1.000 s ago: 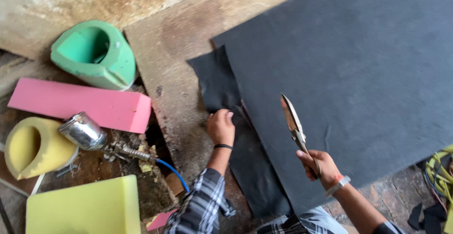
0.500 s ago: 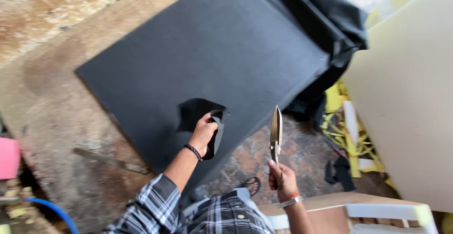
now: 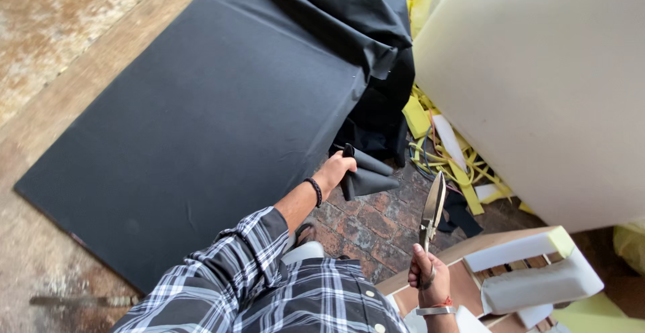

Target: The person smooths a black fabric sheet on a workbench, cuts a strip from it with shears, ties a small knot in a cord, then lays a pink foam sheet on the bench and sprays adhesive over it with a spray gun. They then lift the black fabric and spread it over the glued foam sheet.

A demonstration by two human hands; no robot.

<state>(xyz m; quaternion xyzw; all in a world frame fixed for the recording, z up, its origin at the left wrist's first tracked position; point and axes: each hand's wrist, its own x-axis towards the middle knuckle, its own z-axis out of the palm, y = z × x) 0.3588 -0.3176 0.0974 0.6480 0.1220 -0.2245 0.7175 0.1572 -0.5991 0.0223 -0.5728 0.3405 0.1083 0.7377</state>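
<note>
Left hand (image 3: 334,170) grip clenched on black cloth piece (image 3: 366,174), right hand (image 3: 428,280) grasping scissors (image 3: 432,211), foam block (image 3: 544,84) beside, yellow scraps (image 3: 447,155) below

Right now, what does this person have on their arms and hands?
The left arm wears a plaid shirt sleeve in dark blue, grey and white, rolled up short of the wrist, with a dark beaded band at the wrist. The right hand is bare, with a silver bangle and an orange thread at its wrist. No gloves.

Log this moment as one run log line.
left hand: gripping cut black fabric piece | right hand: holding scissors, blades up, closed | black fabric sheet: spread on table
</note>
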